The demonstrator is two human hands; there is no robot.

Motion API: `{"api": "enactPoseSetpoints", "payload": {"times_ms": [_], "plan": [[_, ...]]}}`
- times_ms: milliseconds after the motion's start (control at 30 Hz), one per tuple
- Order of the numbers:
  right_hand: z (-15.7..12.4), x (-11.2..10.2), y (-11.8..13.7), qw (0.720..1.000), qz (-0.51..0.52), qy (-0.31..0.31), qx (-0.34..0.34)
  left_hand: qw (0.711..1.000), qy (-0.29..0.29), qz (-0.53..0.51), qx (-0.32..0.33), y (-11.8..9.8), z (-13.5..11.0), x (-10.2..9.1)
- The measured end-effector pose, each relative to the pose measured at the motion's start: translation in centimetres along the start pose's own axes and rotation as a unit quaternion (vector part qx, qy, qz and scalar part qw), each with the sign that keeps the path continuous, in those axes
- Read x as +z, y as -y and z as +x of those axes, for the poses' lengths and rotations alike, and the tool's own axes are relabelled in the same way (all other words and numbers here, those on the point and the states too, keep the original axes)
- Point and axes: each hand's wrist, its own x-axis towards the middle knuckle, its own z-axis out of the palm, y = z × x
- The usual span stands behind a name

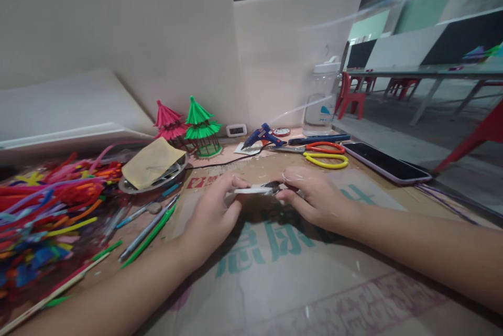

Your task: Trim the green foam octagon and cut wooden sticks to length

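Observation:
My left hand (214, 210) pinches the left end of a thin white strip (251, 189) just above the cardboard sheet (283, 278). My right hand (310, 194) is closed around a small dark tool (273, 186) at the strip's right end; I cannot make out what the tool is. Both hands hover over the middle of the cardboard, close together, fingers curled.
A heap of colourful pipe cleaners (39, 215) lies at the left, with pens (151, 226) beside it. Behind are a metal dish (157, 176) with yellow paper, pink (168, 121) and green (201, 123) paper pavilions, a blue glue gun (262, 136), scissors (324, 155), a phone (387, 163) and a bottle (322, 100).

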Motion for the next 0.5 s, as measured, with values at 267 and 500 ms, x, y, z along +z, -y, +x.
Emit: {"api": "enactPoseSetpoints", "payload": {"times_ms": [267, 500], "plan": [[0.05, 0.12, -0.17, 1.0, 0.0, 0.013, 0.0, 1.0, 0.005, 0.025, 0.001, -0.28, 0.16, -0.12], [0.0, 0.16, -0.09, 1.0, 0.006, 0.005, 0.001, 0.999, -0.001, 0.036, -0.001, -0.22, 0.05, -0.08]]}}
